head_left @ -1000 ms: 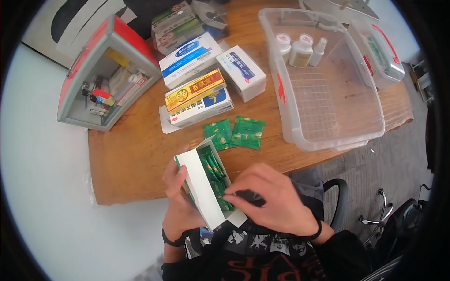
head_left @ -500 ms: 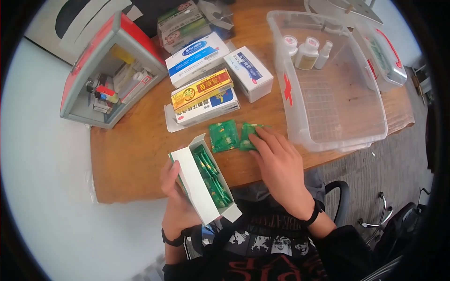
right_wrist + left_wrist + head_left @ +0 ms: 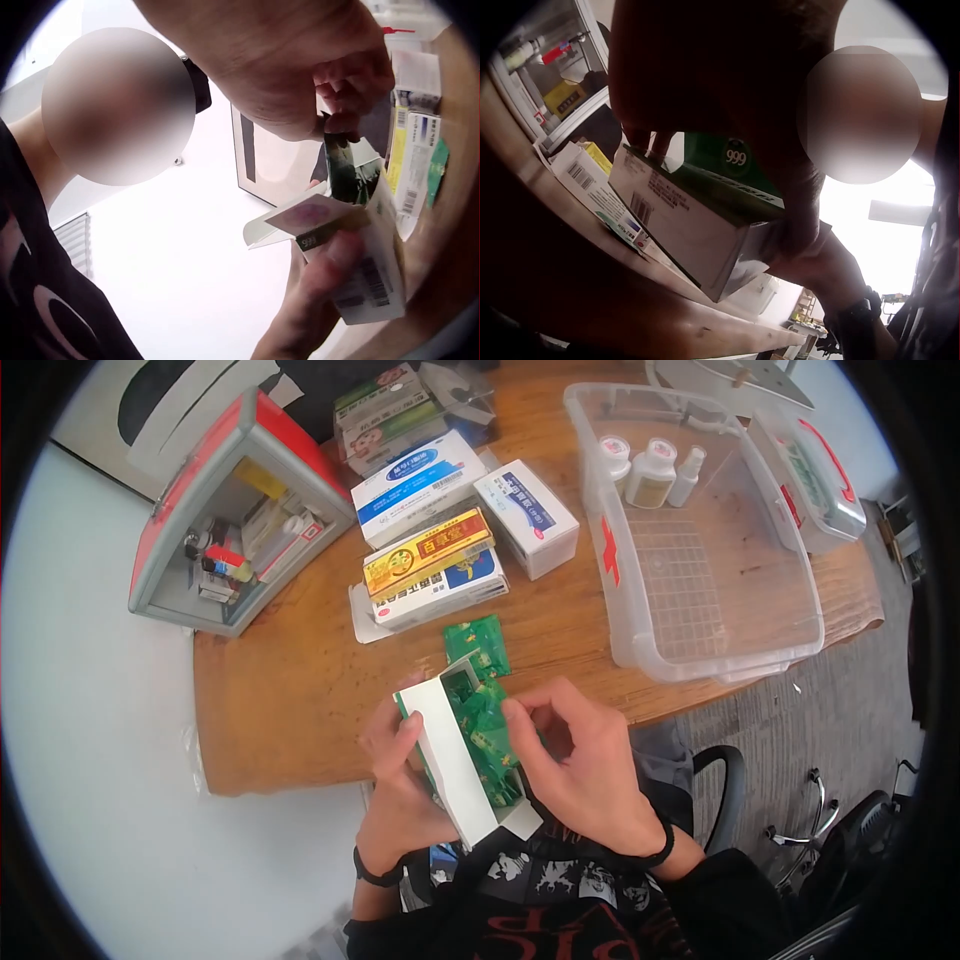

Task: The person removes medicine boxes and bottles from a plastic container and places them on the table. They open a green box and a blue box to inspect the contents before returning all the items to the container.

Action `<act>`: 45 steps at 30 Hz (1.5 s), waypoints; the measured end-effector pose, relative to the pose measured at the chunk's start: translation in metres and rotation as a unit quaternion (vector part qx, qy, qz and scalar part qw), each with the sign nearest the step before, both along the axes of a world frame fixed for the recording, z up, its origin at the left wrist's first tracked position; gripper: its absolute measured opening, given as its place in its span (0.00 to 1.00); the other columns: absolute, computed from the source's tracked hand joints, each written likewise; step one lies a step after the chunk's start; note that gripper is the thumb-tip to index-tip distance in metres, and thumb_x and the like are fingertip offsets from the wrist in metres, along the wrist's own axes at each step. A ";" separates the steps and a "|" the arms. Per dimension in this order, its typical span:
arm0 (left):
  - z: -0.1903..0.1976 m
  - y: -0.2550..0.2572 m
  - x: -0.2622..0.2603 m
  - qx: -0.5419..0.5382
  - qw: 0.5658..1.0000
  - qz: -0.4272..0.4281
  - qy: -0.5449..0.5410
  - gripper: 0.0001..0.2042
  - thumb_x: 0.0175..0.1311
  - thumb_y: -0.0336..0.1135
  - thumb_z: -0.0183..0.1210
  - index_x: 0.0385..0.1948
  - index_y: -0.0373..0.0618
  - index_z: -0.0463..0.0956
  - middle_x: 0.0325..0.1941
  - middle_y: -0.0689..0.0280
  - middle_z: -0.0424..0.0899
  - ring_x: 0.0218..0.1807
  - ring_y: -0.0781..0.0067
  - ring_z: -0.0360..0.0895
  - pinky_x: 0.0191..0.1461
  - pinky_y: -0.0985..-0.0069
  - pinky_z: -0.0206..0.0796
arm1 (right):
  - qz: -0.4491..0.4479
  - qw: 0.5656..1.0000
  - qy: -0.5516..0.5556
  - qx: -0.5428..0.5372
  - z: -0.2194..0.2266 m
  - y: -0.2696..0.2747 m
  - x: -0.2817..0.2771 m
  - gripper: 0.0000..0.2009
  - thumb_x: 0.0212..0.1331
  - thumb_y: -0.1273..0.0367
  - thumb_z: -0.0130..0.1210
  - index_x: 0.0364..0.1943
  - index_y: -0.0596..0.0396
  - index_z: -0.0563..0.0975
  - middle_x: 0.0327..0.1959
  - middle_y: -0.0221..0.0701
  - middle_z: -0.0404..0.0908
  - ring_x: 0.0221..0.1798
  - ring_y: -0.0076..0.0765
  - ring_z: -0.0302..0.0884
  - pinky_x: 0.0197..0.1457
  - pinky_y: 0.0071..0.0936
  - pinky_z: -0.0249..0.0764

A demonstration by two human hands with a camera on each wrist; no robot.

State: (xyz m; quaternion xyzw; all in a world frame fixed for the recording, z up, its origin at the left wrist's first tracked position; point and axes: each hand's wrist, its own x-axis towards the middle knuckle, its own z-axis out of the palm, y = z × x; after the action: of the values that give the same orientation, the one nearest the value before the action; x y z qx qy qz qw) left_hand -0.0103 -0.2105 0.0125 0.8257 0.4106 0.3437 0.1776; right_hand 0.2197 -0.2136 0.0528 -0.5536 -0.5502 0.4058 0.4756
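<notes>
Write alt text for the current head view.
Left hand grips an open white box of green packets; the right hand pinches one packet at its opening. On the wooden table beyond: another packet, medicine boxes, a clear bin with bottles.

Before me, a wooden table [image 3: 290, 710] is standing beside a pale wall [image 3: 100, 690]; grey flooring [image 3: 765, 720] is extending beneath a black chair [image 3: 862, 845]; bright white light [image 3: 195, 255] is glaring overhead.

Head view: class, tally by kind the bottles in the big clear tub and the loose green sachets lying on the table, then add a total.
Wide white bottles: 2
Slim spray bottles: 1
Loose green sachets: 1
Total: 4
</notes>
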 end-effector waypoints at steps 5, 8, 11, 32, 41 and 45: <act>0.003 -0.004 0.007 -0.015 1.000 -0.008 0.004 0.67 0.42 0.49 0.91 0.80 0.53 0.44 0.81 0.36 0.58 0.84 0.32 0.61 0.81 0.40 0.63 | -0.006 0.999 0.053 -0.004 -0.008 -0.005 -0.022 0.11 0.70 0.68 0.71 0.37 0.54 0.78 0.27 0.35 0.82 0.24 0.41 0.83 0.28 0.37 0.76; -0.008 -0.001 0.008 0.015 0.999 -0.023 -0.045 0.61 0.51 0.44 0.87 0.80 0.54 0.45 0.80 0.36 0.60 0.83 0.32 0.63 0.79 0.40 0.66 | 0.009 0.997 -0.053 0.055 -0.010 -0.004 -0.018 0.14 0.67 0.67 0.73 0.34 0.53 0.75 0.30 0.33 0.79 0.27 0.43 0.81 0.29 0.39 0.75; -0.007 -0.003 0.005 0.014 0.998 -0.044 -0.049 0.56 0.58 0.41 0.83 0.80 0.56 0.45 0.80 0.36 0.59 0.82 0.31 0.64 0.78 0.40 0.67 | 0.019 0.994 -0.083 0.069 -0.011 -0.001 -0.012 0.16 0.62 0.66 0.76 0.33 0.53 0.74 0.33 0.33 0.74 0.29 0.43 0.77 0.30 0.39 0.73; -0.017 -0.006 -0.031 -0.039 0.998 0.035 -0.036 0.79 0.29 0.67 0.91 0.83 0.49 0.41 0.82 0.41 0.58 0.82 0.40 0.63 0.82 0.44 0.56 | 0.144 0.928 -0.332 0.093 -0.038 -0.018 0.018 0.29 0.67 0.62 0.68 0.70 0.60 0.77 0.81 0.46 0.71 0.86 0.55 0.62 0.90 0.50 0.57; -0.004 0.004 -0.001 -0.002 0.999 0.032 -0.007 0.69 0.35 0.52 0.91 0.82 0.55 0.50 0.81 0.41 0.62 0.80 0.39 0.66 0.80 0.48 0.56 | -0.045 0.978 -0.158 0.129 -0.036 -0.045 0.048 0.13 0.61 0.75 0.74 0.49 0.57 0.87 0.46 0.34 0.93 0.47 0.42 0.91 0.51 0.38 0.82; 0.001 0.004 0.015 0.037 0.999 0.023 -0.005 0.68 0.36 0.50 0.91 0.84 0.57 0.52 0.80 0.40 0.66 0.80 0.39 0.67 0.78 0.50 0.53 | -0.034 0.994 0.087 -0.060 -0.009 -0.038 0.031 0.06 0.67 0.75 0.71 0.44 0.59 0.87 0.36 0.39 0.93 0.35 0.41 0.90 0.45 0.33 0.78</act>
State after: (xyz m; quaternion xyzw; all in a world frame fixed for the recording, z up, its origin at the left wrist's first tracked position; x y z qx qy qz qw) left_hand 0.0052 -0.2069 0.0138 0.8200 0.4158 0.3673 0.1407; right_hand 0.2509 -0.2517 0.0443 -0.5619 -0.4625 0.4681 0.5013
